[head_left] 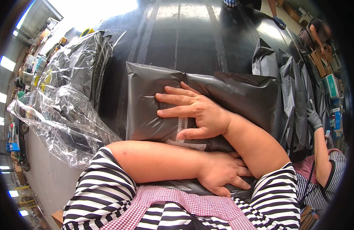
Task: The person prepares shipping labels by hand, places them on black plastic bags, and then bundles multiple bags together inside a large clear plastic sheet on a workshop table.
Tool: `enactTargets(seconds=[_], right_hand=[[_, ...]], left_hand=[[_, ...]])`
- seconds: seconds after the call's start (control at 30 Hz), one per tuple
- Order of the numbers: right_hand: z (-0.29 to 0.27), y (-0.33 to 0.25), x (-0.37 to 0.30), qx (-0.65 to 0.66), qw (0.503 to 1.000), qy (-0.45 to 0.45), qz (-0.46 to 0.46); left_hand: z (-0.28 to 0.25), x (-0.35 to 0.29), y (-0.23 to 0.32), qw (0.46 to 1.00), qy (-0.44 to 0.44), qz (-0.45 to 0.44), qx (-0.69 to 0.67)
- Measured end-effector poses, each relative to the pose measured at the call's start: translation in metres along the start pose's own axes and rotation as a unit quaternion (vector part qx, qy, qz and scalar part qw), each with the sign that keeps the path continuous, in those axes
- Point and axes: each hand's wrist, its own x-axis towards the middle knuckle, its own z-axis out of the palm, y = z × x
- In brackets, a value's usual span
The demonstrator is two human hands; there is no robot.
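A grey plastic mailing bag [144, 96], plump on its left side, lies in front of me on the dark table. My right hand [200, 109] is spread flat on top of it, fingers pointing left, beside a white barcode label [181, 128]. My forearms cross, the left one nearer my body. My left hand [226, 172] reaches to the right and lies on the bag's near part, fingers stretched out and holding nothing I can see. The lower end of the bag is partly hidden under my left forearm.
Clear plastic film [65, 111] covers a stack of dark bags at left. More grey bags [292, 92] lie at right, beside a co-worker's gloved hand [314, 117]. Another gloved hand [279, 22] rests at the table's far edge. A yellow tape roll [87, 32] sits at far left.
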Motion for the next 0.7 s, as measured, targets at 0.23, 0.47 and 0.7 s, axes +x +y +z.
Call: enactTargets(seconds=[0.23, 0.47, 0.7], right_hand=[[0.0002, 0.0043, 0.0003, 0.009, 1.000, 0.002, 0.000], [0.0020, 0.0083, -0.0003, 0.017, 1.000, 0.002, 0.010], [0.0052, 0.0101, -0.0004, 0.032, 0.999, -0.005, 0.026]], left_hand=[[-0.0013, -0.0015, -0.0022, 1.000, 0.008, -0.002, -0.009], [-0.0020, -0.0026, -0.0034, 1.000, 0.007, -0.009, -0.011], [-0.0009, -0.0048, -0.0029, 1.000, 0.012, -0.007, -0.006]])
